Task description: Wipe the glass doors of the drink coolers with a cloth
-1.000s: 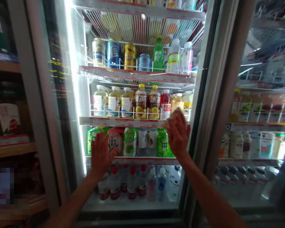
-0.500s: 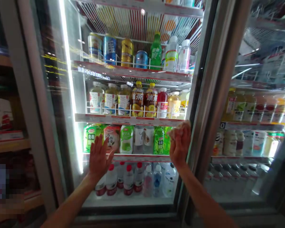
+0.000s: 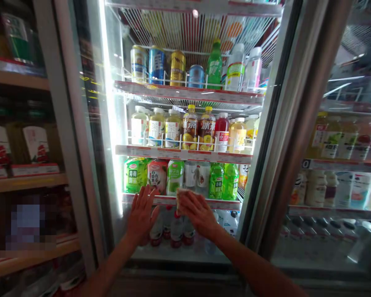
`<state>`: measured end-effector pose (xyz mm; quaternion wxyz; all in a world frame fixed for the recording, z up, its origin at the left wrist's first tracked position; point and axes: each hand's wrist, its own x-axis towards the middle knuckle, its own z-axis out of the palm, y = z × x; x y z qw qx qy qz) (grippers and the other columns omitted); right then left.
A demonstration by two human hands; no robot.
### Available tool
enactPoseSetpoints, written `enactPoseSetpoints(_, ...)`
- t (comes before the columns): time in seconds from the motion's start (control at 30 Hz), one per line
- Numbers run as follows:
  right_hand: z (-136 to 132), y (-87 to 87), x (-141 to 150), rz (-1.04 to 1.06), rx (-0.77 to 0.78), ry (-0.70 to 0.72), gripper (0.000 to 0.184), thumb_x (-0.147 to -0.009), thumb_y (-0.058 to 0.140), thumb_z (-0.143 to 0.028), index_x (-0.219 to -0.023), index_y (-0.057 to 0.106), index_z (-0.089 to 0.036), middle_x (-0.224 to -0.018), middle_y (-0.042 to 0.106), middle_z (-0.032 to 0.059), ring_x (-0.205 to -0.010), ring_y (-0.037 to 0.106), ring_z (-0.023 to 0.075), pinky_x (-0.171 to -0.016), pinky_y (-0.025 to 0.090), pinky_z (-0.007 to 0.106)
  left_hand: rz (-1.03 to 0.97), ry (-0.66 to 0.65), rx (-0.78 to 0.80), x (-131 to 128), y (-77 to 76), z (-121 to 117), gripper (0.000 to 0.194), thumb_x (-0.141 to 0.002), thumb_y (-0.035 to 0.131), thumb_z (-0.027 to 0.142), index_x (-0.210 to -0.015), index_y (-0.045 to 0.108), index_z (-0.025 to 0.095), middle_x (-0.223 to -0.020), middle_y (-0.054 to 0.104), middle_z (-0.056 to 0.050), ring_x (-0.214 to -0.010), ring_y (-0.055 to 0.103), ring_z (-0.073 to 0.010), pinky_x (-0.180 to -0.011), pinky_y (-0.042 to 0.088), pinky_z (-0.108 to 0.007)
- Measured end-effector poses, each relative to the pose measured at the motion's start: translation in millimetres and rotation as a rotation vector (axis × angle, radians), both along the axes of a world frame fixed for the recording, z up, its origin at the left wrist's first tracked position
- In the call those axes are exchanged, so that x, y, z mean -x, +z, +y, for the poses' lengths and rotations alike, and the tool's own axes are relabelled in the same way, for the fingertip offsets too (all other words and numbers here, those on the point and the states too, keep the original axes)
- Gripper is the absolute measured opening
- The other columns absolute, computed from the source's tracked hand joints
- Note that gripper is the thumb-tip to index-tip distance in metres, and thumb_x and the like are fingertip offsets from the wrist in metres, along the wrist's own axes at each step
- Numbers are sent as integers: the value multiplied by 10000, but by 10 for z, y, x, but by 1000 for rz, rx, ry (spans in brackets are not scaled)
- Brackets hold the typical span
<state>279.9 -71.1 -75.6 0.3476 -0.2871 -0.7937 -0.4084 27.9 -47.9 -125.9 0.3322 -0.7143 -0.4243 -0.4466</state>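
My left hand (image 3: 141,216) is raised with its fingers stretched out, palm toward the glass door (image 3: 185,259) of a lit drinks cooler, and holds nothing. It appears to rest on the glass. To its right, my right hand (image 3: 200,212) presses a crumpled pale cloth (image 3: 179,201) against the door, in front of the lower shelf edge. Most of the cloth is hidden under the fingers. Behind the glass, green drink bottles (image 3: 216,181) and a reddish bottle (image 3: 157,175) stand just above the hands. Red-capped bottles (image 3: 177,231) sit below, partly covered by my arms.
A thick metal door frame (image 3: 292,136) runs up the right side, with a second cooler of bottles (image 3: 336,140) beyond it. On the left, a wooden shelf (image 3: 27,182) carries large bottles. Cans (image 3: 156,66) line an upper cooler shelf.
My right hand has swept the cloth left and down across the glass, from near the right frame toward my left hand. The view has shifted left; my left hand stays spread.
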Motion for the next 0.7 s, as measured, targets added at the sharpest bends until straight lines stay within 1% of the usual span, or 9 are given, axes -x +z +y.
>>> enactPoseSetpoints(0.07,2,-6,140,-76,28,20,431,-846,459,-147,-1260,475,-268,-1365,456,-4,-1348,261,171,-1119,222,430,21,3,-2,93,-54,-3,678,-835,486,295,-1418,144,232,-1469,219,-94,-1355,206,-250,-1087,245,-455)
enactPoseSetpoints(0.13,41,110,261,61,19,-29,431,-849,454,-146,-1266,471,-253,-1387,426,16,-1365,214,203,-1119,176,488,-31,32,-2,206,-101,-3,693,-835,487,293,-1421,122,223,-1473,201,-104,-1357,196,-252,-1089,237,-465)
enactPoseSetpoints(0.2,89,191,392,187,1,-66,445,-847,445,-133,-1280,459,-236,-1407,395,32,-1378,160,230,-1112,168,516,-105,72,8,324,-160,-8,707,-837,484,288,-1424,97,213,-1479,170,-118,-1362,174,-262,-1084,235,-480)
enactPoseSetpoints(0.27,119,136,552,111,5,-21,461,-849,434,-134,-1304,432,-213,-1417,380,26,-1379,158,226,-1112,206,477,-119,90,41,435,-241,-23,703,-842,476,289,-1425,90,217,-1478,173,-119,-1361,177,-266,-1079,236,-490)
enactPoseSetpoints(0.33,130,7,737,-106,42,72,470,-859,430,-156,-1327,398,-190,-1419,377,13,-1363,218,192,-1107,263,394,-95,90,70,537,-335,-43,688,-847,468,287,-1424,97,230,-1473,197,-112,-1357,198,-263,-1075,246,-487)
enactPoseSetpoints(0.4,145,-60,932,-225,66,138,461,-875,423,-190,-1334,382,-177,-1411,391,12,-1338,277,161,-1098,292,346,-97,100,84,636,-412,-56,684,-846,467,288,-1423,104,230,-1470,210,-114,-1354,207,-264,-1070,256,-490)
enactPoseSetpoints(0.47,177,-27,1116,-178,74,125,453,-886,410,-203,-1338,374,-182,-1413,387,15,-1343,266,173,-1104,279,375,-133,128,94,738,-450,-50,689,-844,468,292,-1423,104,213,-1469,204,-131,-1353,209,-275,-1061,265,-504)
enactPoseSetpoints(0.57,234,-4,1343,-66,70,67,452,-886,391,-188,-1337,376,-167,-1439,342,23,-1363,207,235,-1103,256,442,-194,169,113,912,-443,-14,688,-845,460,295,-1422,101,183,-1468,188,-161,-1348,219,-286,-1050,276,-511)
enactPoseSetpoints(0.7,279,-207,1614,-243,81,162,435,-897,357,-181,-1329,381,-133,-1407,398,23,-1329,294,184,-1086,307,346,-232,181,121,1188,-441,3,671,-834,457,289,-1415,139,174,-1470,182,-164,-1348,217,-285,-1058,268,-501)
